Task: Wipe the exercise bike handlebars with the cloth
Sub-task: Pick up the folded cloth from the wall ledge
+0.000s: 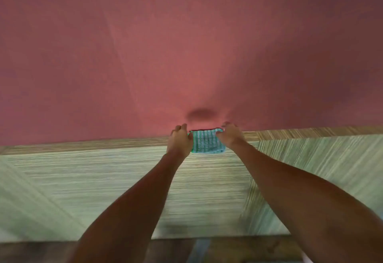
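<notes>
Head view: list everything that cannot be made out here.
exercise bike handlebars: nowhere in the head view.
cloth: both side edges are hidden behind the left hand and right hand that hold it; its weave is smeared by motion blur.
fingertips of both hands: blurred against the red wall.
pale strip at the bottom edge: cut off by the frame, too blurred to name.

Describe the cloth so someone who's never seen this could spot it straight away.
Find the dark red wall and follow it down to the pale striped wooden surface. At that far edge the cloth sits between the left hand and the right hand, which hold its sides. It is a small teal square with pale checks, unlike the plain wall and streaky wood beside it.
</notes>
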